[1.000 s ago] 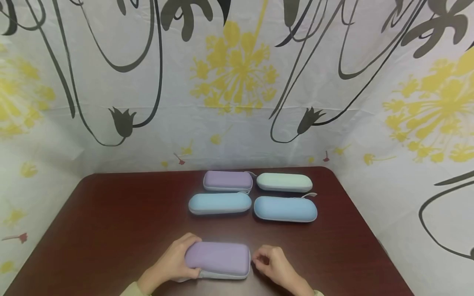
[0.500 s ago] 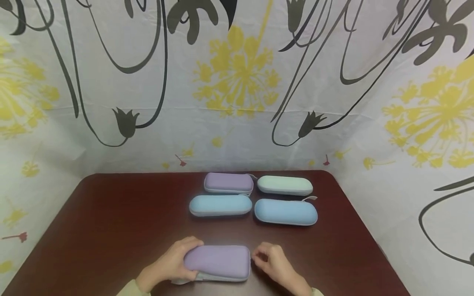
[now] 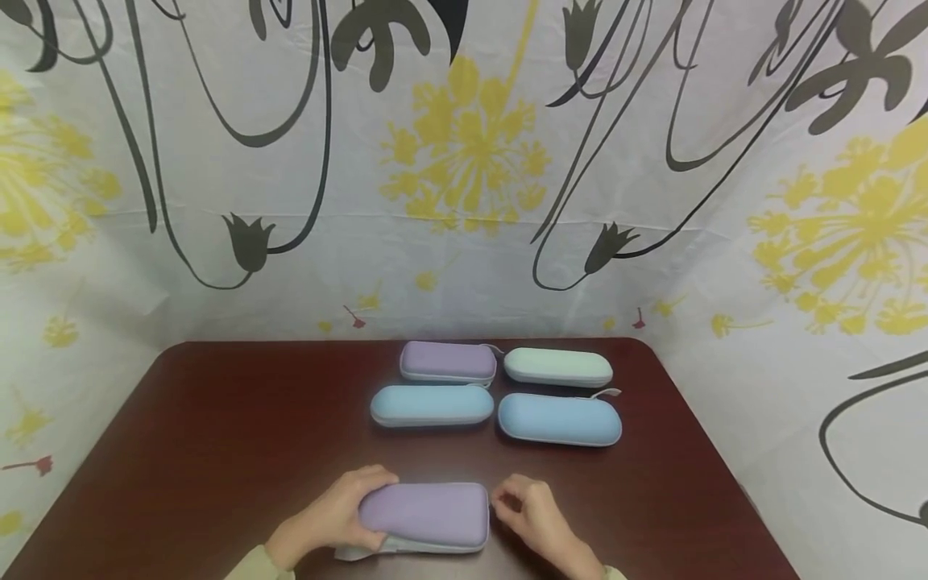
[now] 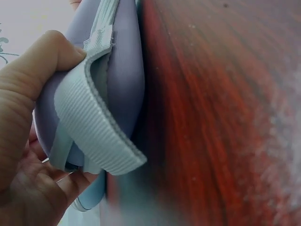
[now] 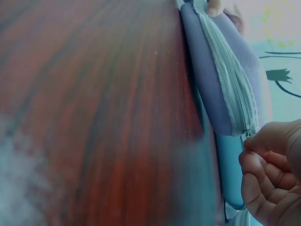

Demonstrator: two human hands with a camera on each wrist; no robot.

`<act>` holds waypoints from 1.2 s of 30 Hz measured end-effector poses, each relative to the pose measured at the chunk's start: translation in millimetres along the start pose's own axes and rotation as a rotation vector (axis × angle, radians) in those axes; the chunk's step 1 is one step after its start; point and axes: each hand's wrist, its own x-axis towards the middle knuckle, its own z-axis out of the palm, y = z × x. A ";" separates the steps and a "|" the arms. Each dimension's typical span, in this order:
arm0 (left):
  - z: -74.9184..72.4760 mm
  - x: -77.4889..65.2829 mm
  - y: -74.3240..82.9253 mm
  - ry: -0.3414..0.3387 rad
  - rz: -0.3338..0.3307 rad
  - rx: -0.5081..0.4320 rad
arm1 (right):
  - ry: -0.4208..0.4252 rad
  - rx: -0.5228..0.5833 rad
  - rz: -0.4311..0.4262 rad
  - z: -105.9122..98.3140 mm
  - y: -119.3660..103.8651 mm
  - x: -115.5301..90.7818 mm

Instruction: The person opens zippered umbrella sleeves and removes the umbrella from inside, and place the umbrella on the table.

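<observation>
At the bottom of the frame, a left hand (image 3: 337,511) in a pale sleeve (image 3: 259,565) has its fingers wrapped round the left end of a lilac case (image 3: 426,514), which lies at lower centre. A grey-white strap (image 4: 96,120) loops out from that end, the left wrist view filling up with its ribbed weave. Over on the right, the right hand (image 3: 538,519) draws its fingers narrow, pinching the small zipper pull (image 5: 247,135) at the case's right end.

And what a surface (image 3: 217,451) beneath them! Dark red-brown, streaked with wood grain in both wrist views, scattered with tiny specks, a whitish glare across the near part, its far corners rounded.

Look to mid-frame: a light blue case (image 3: 431,405) on the left, a deeper blue case (image 3: 560,419) just beside it, right. Behind them sit a second lilac case (image 3: 448,362) and a mint case (image 3: 558,366), near the far edge.

Then the backdrop (image 3: 406,266) rises, white cloth lightly creased, wrapping both sides; big yellow dandelion heads at upper centre, left and right, dark looping stems between.
</observation>
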 end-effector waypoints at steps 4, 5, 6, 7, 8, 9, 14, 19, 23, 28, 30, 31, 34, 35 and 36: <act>3.8 -4.7 2.1 0.052 -0.044 0.076 | -0.036 0.005 0.003 0.4 1.3 1.2; 4.9 -5.9 2.9 0.069 -0.055 0.100 | -0.048 0.010 0.001 0.3 1.3 1.0; 5.5 -6.9 3.8 0.085 -0.071 0.120 | -0.058 0.013 -0.003 0.6 1.1 0.8; 6.2 -7.0 5.1 0.097 -0.086 0.137 | -0.068 0.014 -0.008 0.1 0.6 -0.1; 7.0 -7.1 5.9 0.111 -0.094 0.149 | -0.078 0.016 -0.009 0.1 0.1 -1.2; 7.5 -7.1 6.4 0.121 -0.101 0.155 | -0.087 0.022 -0.011 0.1 -0.4 -2.5; 8.8 -7.2 6.7 0.161 -0.089 0.150 | -0.113 0.085 0.000 2.1 -1.6 -9.6; 9.8 -6.8 5.7 0.171 -0.083 0.135 | -0.101 0.148 0.001 2.8 -2.4 -16.3; 9.9 -7.0 5.4 0.145 -0.097 0.132 | -0.095 0.154 -0.013 2.5 -2.8 -18.7; 7.7 -5.4 5.2 0.062 -0.090 0.066 | -0.059 0.068 0.000 -0.6 -2.2 -13.5; 6.3 -4.3 4.5 0.032 -0.075 0.028 | -0.041 0.019 -0.017 -2.1 -1.4 -9.8; 5.6 -3.9 3.7 0.022 -0.065 0.012 | -0.036 0.002 -0.032 -2.7 -1.1 -7.8; 3.6 -2.6 1.5 0.006 -0.008 -0.013 | -0.032 -0.035 -0.083 -3.5 0.4 -1.6; 3.4 -2.2 0.6 0.004 0.014 -0.018 | -0.033 -0.043 -0.092 -3.4 0.9 0.6; 3.4 -1.8 -0.2 0.003 0.033 -0.019 | -0.035 -0.048 -0.099 -3.2 1.4 2.7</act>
